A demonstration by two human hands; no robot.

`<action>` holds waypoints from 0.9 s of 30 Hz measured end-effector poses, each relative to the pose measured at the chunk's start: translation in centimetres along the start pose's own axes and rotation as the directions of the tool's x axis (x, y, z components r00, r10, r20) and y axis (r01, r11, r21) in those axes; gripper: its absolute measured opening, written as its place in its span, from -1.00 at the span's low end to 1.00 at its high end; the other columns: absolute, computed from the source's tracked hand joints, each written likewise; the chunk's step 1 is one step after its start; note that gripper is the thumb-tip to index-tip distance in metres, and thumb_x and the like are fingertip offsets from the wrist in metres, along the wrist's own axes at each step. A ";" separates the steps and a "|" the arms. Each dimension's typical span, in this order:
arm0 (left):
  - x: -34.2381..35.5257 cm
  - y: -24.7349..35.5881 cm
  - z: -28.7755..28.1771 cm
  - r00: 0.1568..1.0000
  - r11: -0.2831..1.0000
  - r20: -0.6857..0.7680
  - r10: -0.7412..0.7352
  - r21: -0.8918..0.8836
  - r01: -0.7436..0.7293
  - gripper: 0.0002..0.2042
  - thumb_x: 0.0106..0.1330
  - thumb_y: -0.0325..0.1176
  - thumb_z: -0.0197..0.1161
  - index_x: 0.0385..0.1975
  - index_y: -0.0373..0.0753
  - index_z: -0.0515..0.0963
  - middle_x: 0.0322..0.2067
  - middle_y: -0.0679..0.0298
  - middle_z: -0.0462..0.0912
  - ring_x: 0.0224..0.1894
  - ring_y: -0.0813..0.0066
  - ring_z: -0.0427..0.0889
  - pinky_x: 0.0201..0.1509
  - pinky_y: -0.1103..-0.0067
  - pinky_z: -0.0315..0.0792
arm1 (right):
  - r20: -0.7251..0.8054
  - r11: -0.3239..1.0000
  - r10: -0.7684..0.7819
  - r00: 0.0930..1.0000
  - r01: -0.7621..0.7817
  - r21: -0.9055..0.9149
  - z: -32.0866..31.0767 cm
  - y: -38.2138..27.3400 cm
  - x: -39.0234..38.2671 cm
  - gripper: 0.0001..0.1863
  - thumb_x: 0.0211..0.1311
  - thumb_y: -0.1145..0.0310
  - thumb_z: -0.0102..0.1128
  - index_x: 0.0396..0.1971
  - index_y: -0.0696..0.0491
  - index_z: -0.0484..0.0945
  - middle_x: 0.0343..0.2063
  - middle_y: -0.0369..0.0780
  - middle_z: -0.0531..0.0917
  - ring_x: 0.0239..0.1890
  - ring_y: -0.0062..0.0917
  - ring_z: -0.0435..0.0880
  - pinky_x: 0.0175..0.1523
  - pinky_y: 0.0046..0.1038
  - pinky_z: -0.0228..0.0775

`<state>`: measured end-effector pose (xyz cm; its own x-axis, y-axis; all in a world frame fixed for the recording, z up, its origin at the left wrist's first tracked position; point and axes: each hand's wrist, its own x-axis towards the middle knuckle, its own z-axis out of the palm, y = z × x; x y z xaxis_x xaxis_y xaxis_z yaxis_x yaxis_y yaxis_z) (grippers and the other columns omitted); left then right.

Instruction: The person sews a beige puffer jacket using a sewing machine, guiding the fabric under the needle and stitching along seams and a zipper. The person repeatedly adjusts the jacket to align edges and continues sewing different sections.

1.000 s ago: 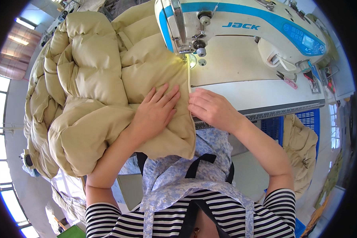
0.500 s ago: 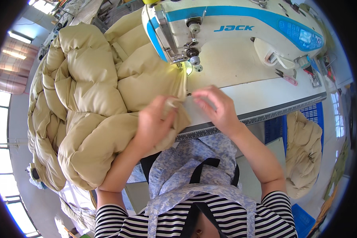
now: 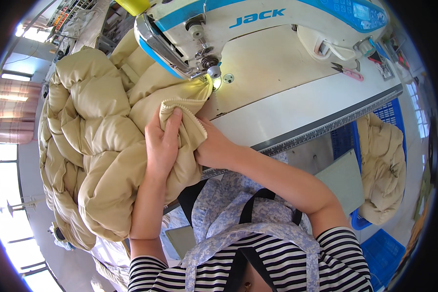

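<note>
A puffy beige padded garment (image 3: 102, 126) is heaped over the left side of the sewing table, part of it lying under the needle area of a white and blue sewing machine (image 3: 258, 29). Along its folded edge runs a toothed zipper (image 3: 186, 103). My left hand (image 3: 161, 143) grips the fold beside this zipper, thumb on top. My right hand (image 3: 216, 146) is against the garment's right edge, its fingers hidden behind the fold. A small lamp lights the cloth near the presser foot, whose details are hard to make out.
Pink-handled thread snips (image 3: 351, 74) lie on the right of the white table (image 3: 297, 109). A ruler strip (image 3: 306, 138) follows the front edge. To the right, a blue basket (image 3: 399, 131) holds more beige padded fabric (image 3: 382, 168). A blue bin (image 3: 382, 255) sits lower right.
My right hand has moved left from above the table to the garment's edge. The edge has been folded up, showing the zipper. My view has shifted, so the machine appears further up and left.
</note>
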<state>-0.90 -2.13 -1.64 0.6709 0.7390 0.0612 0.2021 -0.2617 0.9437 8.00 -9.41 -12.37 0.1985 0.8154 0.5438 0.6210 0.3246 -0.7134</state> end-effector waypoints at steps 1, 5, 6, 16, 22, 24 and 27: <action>0.2 -0.1 -0.1 1.000 0.999 0.009 0.000 0.034 0.000 -0.77 0.50 -0.32 0.16 -0.09 -0.39 0.57 -0.28 0.36 0.64 -0.24 0.69 0.49 -0.15 0.64 0.42 | -0.007 0.996 -0.078 0.997 0.078 -0.035 0.3 0.1 0.0 -0.56 -0.01 0.42 0.23 -0.03 0.11 0.62 0.04 -0.12 0.61 0.14 -0.15 0.50 0.31 -0.13 0.21; 0.9 -0.5 -0.7 0.996 0.995 0.046 -0.080 -0.050 0.083 -0.76 0.51 -0.28 0.14 -0.11 -0.36 0.56 -0.27 0.37 0.62 -0.26 0.69 0.49 -0.16 0.65 0.42 | 0.167 0.956 -0.153 0.974 0.189 -0.223 -0.9 -0.2 0.1 -0.71 0.02 0.35 0.24 -0.23 0.10 0.68 -0.12 -0.18 0.69 0.10 -0.22 0.54 0.30 -0.18 0.22; 1.1 -0.6 -0.8 0.988 0.983 0.018 -0.152 -0.101 0.153 -0.76 0.51 -0.28 0.15 -0.10 -0.35 0.56 -0.27 0.37 0.63 -0.26 0.69 0.50 -0.16 0.65 0.42 | 0.244 0.953 -0.156 0.957 0.211 -0.218 -1.9 -0.3 0.1 -0.74 0.03 0.33 0.25 -0.26 0.09 0.68 -0.16 -0.19 0.70 0.07 -0.24 0.57 0.27 -0.19 0.28; 1.3 -1.1 -1.1 0.971 0.935 0.016 -0.237 -0.268 0.232 -0.78 0.51 -0.28 0.15 -0.09 -0.32 0.57 -0.24 0.37 0.63 -0.26 0.69 0.53 -0.17 0.67 0.44 | -0.090 0.972 -0.124 0.988 0.103 -0.213 -10.7 3.7 3.2 -0.83 0.27 0.34 0.30 -0.17 0.01 0.65 -0.28 -0.26 0.71 -0.24 -0.30 0.70 -0.15 -0.31 0.56; 1.1 -1.1 -0.9 0.995 0.989 0.040 -0.092 -0.113 0.096 -0.80 0.50 -0.32 0.16 -0.12 -0.35 0.56 -0.29 0.42 0.61 -0.29 0.72 0.47 -0.21 0.67 0.40 | 0.174 0.938 -0.229 0.958 0.265 -0.222 -11.5 5.2 5.0 -0.83 0.19 0.33 0.34 -0.25 0.00 0.60 -0.28 -0.28 0.67 -0.28 -0.30 0.67 -0.18 -0.29 0.54; 0.8 -0.9 -0.7 0.998 0.999 0.070 -0.004 0.045 0.001 -0.81 0.49 -0.33 0.17 -0.13 -0.35 0.56 -0.31 0.43 0.60 -0.30 0.74 0.46 -0.23 0.66 0.40 | 0.182 0.940 -0.268 0.946 0.298 -0.167 -11.7 4.9 4.9 -0.83 0.17 0.33 0.34 -0.27 0.01 0.58 -0.30 -0.27 0.65 -0.28 -0.30 0.66 -0.19 -0.29 0.54; 0.0 -0.1 -0.6 0.941 0.908 0.286 0.179 0.319 -0.270 -0.82 0.40 -0.35 0.26 -0.16 -0.32 0.58 -0.33 0.26 0.66 -0.33 0.38 0.62 -0.24 0.54 0.48 | 0.228 0.906 -0.334 0.915 0.378 -0.189 -11.7 3.9 3.5 -0.83 0.14 0.32 0.31 -0.31 0.04 0.57 -0.29 -0.26 0.62 -0.19 -0.36 0.66 -0.13 -0.34 0.57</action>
<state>-1.32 -1.70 -1.57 0.8719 0.4709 0.1341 0.2300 -0.6356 0.7370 20.00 -10.96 -8.07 -0.1983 0.7468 0.6348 0.7812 0.5116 -0.3578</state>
